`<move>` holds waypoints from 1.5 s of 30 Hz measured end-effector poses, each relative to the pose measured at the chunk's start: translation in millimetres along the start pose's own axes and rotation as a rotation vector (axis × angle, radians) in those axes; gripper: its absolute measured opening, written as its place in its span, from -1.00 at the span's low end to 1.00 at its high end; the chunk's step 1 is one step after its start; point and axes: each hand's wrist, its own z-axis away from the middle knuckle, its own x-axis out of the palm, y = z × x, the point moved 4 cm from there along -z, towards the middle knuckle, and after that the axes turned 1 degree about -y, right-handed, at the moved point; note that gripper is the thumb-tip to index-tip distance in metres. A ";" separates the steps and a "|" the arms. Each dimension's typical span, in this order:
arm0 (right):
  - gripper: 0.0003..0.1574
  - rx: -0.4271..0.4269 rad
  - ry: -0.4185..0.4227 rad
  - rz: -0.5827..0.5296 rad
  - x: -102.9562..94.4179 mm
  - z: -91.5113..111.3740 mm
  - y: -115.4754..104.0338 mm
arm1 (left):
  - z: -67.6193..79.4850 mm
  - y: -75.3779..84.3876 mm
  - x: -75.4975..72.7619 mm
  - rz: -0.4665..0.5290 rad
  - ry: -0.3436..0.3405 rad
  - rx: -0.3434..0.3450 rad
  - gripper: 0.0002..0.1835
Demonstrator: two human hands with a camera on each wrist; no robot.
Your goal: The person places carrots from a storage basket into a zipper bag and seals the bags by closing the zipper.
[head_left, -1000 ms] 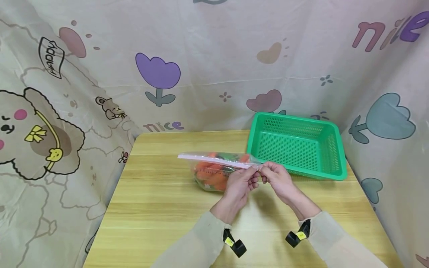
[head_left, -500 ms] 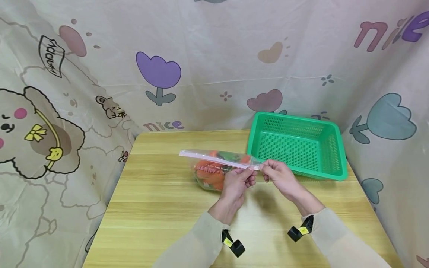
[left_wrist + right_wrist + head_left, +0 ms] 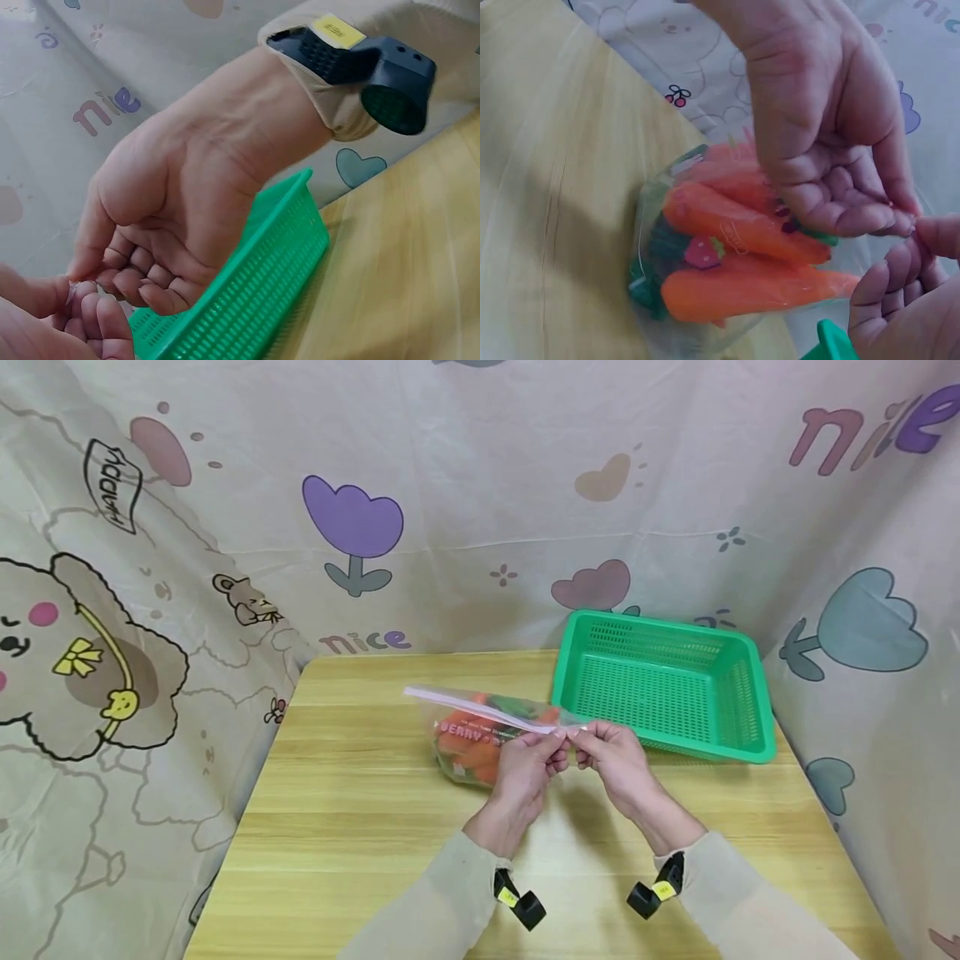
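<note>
A clear zip bag [image 3: 465, 743] with pink lettering and a white zip strip stands on the table, slanting up to the left. Several orange carrots [image 3: 742, 289] and dark green pieces show through its plastic in the right wrist view. My left hand [image 3: 525, 768] pinches the bag's top edge near the right end of the strip. Right beside it, my right hand [image 3: 615, 764] pinches the bag's corner between thumb and forefinger. The fingertips of both hands nearly meet, hiding the end of the strip.
A green perforated plastic basket [image 3: 667, 747] stands at the back right, just behind my right hand. The wooden table [image 3: 337, 827] ends at a patterned cloth [image 3: 465, 593] hanging behind and at both sides.
The bag's left end has risen a little and its lettering has come into clearer view. My right hand has shifted slightly left, closer to the left hand, with both still on the bag.
</note>
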 end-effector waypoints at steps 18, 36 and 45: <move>-0.82 -0.034 -0.061 -0.028 -18.8 -22.6 -12.9 | -3.2 39.3 -31.6 0.058 0.050 0.095 -0.82; -0.79 0.024 -0.022 -0.122 -11.8 -12.2 1.5 | -12.8 39.5 -41.0 -0.095 -0.166 -0.111 -0.80; -0.72 0.041 -0.057 -0.118 -18.7 -11.2 -1.5 | -14.1 40.2 -41.7 -0.092 -0.188 -0.150 -0.73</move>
